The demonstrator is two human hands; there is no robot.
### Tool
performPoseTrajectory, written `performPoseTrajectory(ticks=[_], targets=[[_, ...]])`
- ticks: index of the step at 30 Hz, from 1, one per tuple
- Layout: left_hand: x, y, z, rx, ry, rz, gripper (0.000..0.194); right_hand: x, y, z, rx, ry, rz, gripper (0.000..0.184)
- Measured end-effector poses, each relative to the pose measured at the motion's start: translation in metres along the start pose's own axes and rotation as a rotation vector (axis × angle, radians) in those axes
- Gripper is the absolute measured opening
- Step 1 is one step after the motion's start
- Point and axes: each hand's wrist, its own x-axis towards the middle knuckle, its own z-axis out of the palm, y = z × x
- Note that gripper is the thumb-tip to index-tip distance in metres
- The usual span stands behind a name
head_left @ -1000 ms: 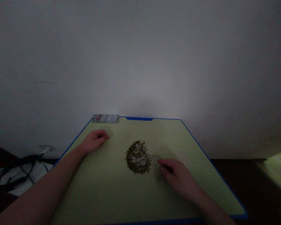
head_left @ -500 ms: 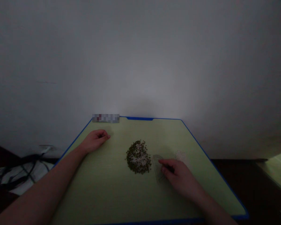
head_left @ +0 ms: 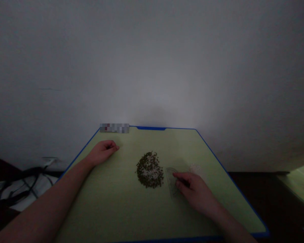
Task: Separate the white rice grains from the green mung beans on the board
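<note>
On the table lies a mixed heap of small green beans and whitish grains (head_left: 150,170). To its right is a clear, shallow plastic container (head_left: 170,184), faint against the tabletop. My right hand (head_left: 194,190) is closed over it, thumb and fingers drawn together on it; the palm hides its right part. Beyond the right knuckles a thin patch of whitish grains (head_left: 196,167) shows, partly covered by the hand. My left hand (head_left: 103,151) rests on the table left of the heap, fingers curled in a loose fist with nothing visible in it.
The pale table (head_left: 131,216) has a blue rim and stands against a grey wall (head_left: 152,67). A blurred flat item (head_left: 114,128) lies at the far left corner. Dark cables (head_left: 32,175) hang beside the left edge, near a wall socket. A dark floor area is at the right.
My right hand and the clear container have shifted very slightly to the right, away from the heap. My left hand and the heap look unchanged.
</note>
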Motion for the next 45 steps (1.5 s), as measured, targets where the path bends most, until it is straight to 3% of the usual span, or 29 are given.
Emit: performPoseTrajectory(ticks=[5,14,21,25,30,35,45], targets=[[-0.001,-0.001,-0.001,-0.001,-0.003,0.008,0.031,-0.004,0.008,-0.009,-0.016,0.027,0.037,0.037],[0.0,-0.004,-0.003,0.027,0.006,-0.004,0.031,0.01,-0.008,0.0,-0.113,0.071,-0.028,0.037],[-0.001,-0.003,-0.002,0.011,0.0,0.02,0.03,0.002,0.019,-0.031,-0.194,0.149,0.108,0.037],[-0.002,-0.002,-0.002,0.011,-0.002,0.016,0.031,-0.002,0.027,-0.043,-0.181,0.192,0.105,0.034],[-0.001,0.0,-0.002,0.012,-0.007,0.01,0.03,-0.006,0.006,-0.031,-0.062,0.143,-0.022,0.044],[0.0,0.001,-0.001,0.016,0.007,0.016,0.03,-0.003,-0.017,-0.014,-0.159,0.005,-0.09,0.045],[-0.003,0.006,-0.002,-0.015,-0.009,-0.01,0.031,-0.017,-0.013,-0.009,-0.172,-0.081,-0.103,0.047]])
